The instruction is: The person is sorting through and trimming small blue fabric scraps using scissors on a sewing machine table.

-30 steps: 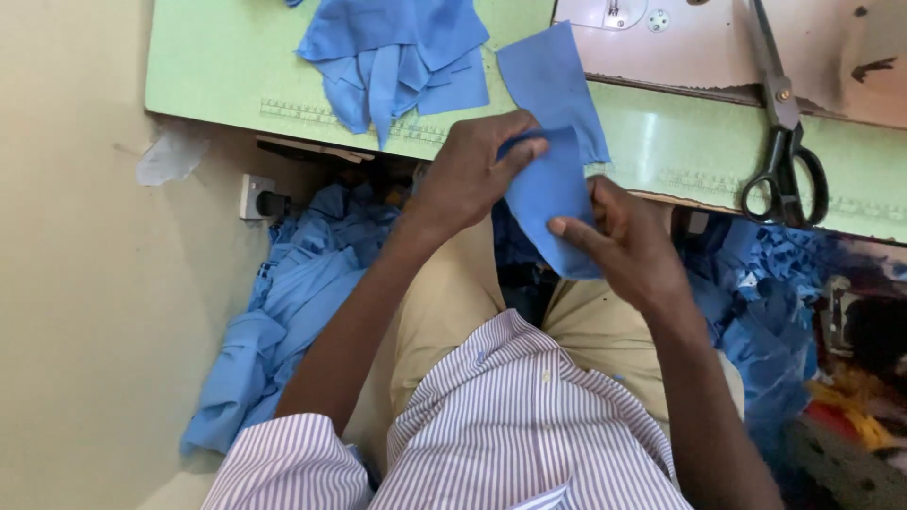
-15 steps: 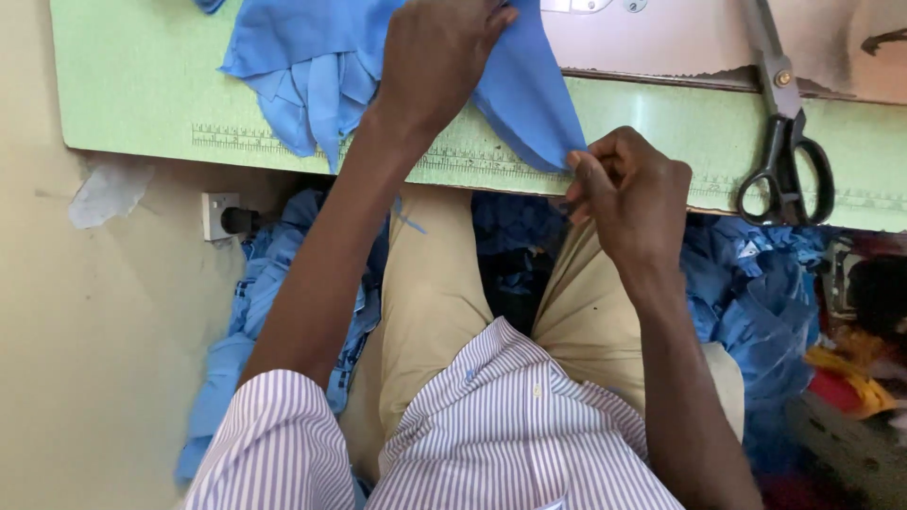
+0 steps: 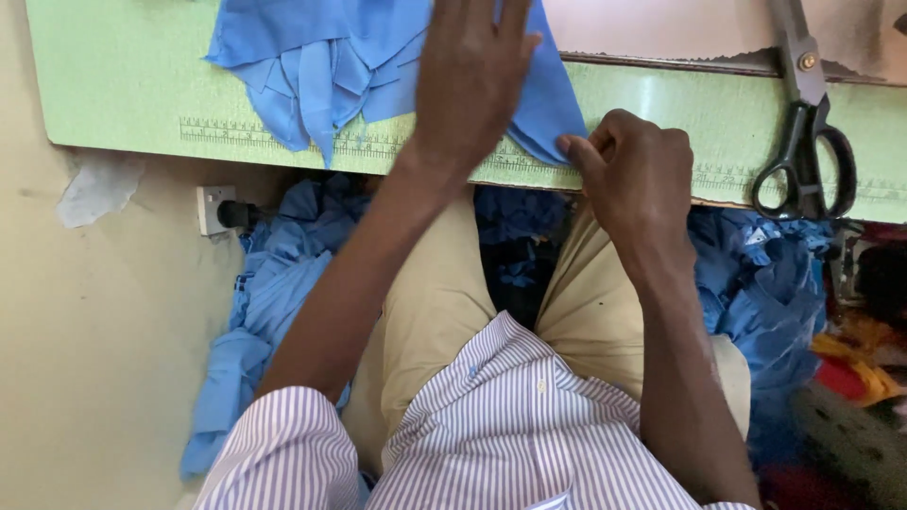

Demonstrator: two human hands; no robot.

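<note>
Pale green counter with a printed ruler along its near edge: blue fabric pieces heaped toward the left, black-handled scissors near the right end.

No packages, no labels, no signs (nor any screens) visible

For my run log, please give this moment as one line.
left hand: flat on blue cloth piece | right hand: pinches its corner | pale green table | black-handled metal scissors: untouched

The blue fabric pieces are matt woven cloth; the green tabletop is smooth, faintly glossy laminate (chipped edge at twelve o'clock); the scissors are dull metal with black handles.
</note>
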